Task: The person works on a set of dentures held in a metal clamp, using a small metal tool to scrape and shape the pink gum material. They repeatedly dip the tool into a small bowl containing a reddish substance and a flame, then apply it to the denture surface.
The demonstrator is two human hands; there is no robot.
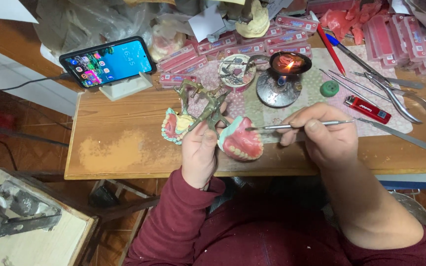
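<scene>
Broadly, the wooden tabletop carries the whole job, with a patterned mat on its far right side; a smartphone leans on a white stand at far left, and flat pink-red boxes lie in rows along the far edge. Near the middle, the left hand is closed around the brass articulator, which carries two pink wax dentures, one to the left of the hand and one to its right, both already set with rows of teeth; so the setting looks done and the wax trimming seems under way, though how much remains I cannot judge. The right hand pinches a slim metal wax carver between thumb and fingertips, its tip touching the right-hand denture. Farther off, a small alcohol burner burns under a dark spoon of glowing wax; pliers, a red lighter and a green cap lie to the right. Hidden points: the left hand covers the articulator's lower frame, the inner faces of the dentures are turned away, and the clutter at the far edge is too jumbled to name.
</scene>
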